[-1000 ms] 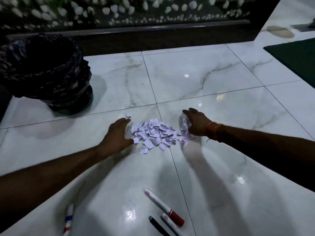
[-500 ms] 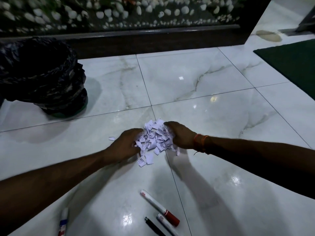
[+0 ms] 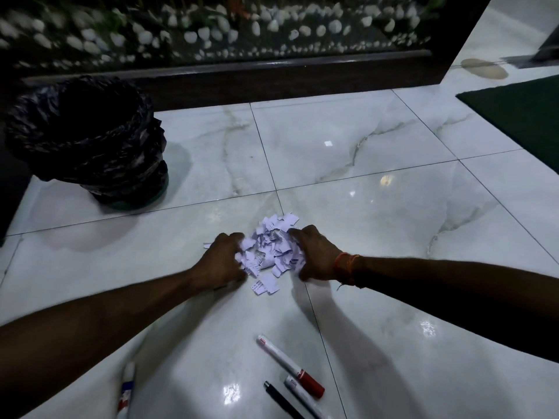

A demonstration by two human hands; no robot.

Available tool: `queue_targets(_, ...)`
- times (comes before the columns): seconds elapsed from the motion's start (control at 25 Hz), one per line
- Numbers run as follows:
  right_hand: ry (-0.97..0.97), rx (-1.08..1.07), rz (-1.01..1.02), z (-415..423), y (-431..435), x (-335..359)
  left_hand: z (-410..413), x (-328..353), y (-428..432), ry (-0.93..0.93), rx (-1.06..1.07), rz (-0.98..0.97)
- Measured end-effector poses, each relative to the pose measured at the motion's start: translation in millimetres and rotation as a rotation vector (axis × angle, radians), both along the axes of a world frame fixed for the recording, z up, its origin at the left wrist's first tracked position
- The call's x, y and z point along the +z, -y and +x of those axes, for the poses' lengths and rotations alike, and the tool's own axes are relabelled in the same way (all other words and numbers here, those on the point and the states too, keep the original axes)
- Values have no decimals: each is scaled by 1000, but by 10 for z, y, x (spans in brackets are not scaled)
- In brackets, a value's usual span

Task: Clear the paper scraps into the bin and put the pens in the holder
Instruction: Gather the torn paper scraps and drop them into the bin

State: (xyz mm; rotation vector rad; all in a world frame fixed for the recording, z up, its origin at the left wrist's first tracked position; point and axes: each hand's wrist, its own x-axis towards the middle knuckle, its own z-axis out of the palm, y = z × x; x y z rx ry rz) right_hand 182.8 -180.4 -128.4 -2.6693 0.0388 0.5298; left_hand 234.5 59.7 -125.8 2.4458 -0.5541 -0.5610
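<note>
The paper scraps are bunched tighter than before. The left hand and right hand curl around them, gripping from both sides.

Torn white paper scraps lie heaped in the middle of the floor, a few loose beside the pile. The black-bagged bin stands upright far left. Three pens lie flat near the near edge, a fourth pen well left.

Two bare forearms show from the lower left and right edges of the frame up to the left hand and right hand. An orange-red thread band circles the right wrist, a thin loose strand hanging below it.
</note>
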Motion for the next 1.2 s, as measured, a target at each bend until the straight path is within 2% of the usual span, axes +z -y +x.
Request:
queue_targets(0.12, -7, 31, 10, 159, 32, 43, 83, 36, 64, -27, 25, -42)
queue_targets(0.32, -72, -96, -68, 123, 282, 200, 168, 6, -55, -68, 4, 204)
queue_targets(0.4, -102, -80, -84, 12, 217, 151, 64, -7, -30, -90, -7, 222)
queue_targets(0.6, 21, -61, 25, 64, -140, 14, -69, -116, 202, -24, -17, 29)
queue_targets(0.8, 40, -14, 93, 236, -216, -56, -36, -106, 248, 22, -13, -97)
queue_targets(0.88, 85, -3, 186, 202, -283, -49, -36, -108, 257, 34, 23, -157)
queue_targets(0.96, 131, -79, 313, 166, -366, -45, -15, -102, 303, -4, 104, -189)
queue_targets(1.08, 59, -234, 488, 164, -442, 4, 4, -26, 366, -130, 248, -213)
queue_targets(1.2, 28, -282, 651, 237, -483, 89, 47, 134, 337, -134, 326, -282)
